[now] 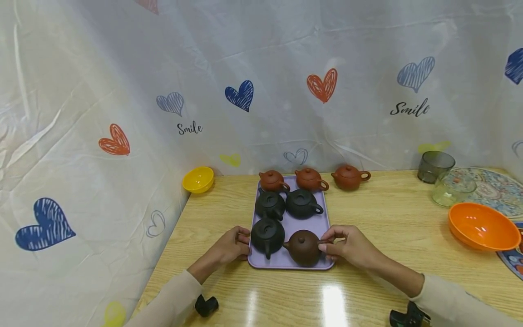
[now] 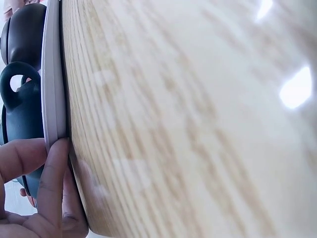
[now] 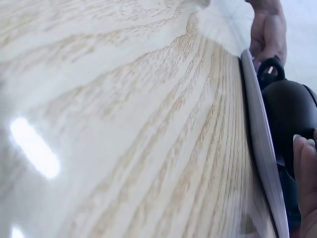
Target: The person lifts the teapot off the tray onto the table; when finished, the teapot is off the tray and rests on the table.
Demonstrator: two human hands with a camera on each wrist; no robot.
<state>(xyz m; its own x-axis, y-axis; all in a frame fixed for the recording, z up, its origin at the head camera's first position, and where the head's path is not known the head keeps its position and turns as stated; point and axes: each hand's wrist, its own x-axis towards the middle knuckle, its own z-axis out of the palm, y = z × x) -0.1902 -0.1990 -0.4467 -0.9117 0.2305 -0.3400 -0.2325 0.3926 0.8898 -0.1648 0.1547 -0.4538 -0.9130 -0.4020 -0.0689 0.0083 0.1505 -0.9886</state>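
My right hand (image 1: 352,247) pinches the brown teapot (image 1: 303,250), my left hand (image 1: 229,245) grips the lilac tray (image 1: 294,224) — setting-down, I'd judge — and next calls for a gentle letting-go.

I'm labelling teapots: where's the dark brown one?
Head view: the dark brown teapot sits on the lilac tray at near right, between a black teapot and the right hand.

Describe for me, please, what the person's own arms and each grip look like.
The left sleeve and right sleeve are cream-beige. The left grip and right grip are bare hands, without gloves. A small black device shows beside the left sleeve, and a similar one beside the right.
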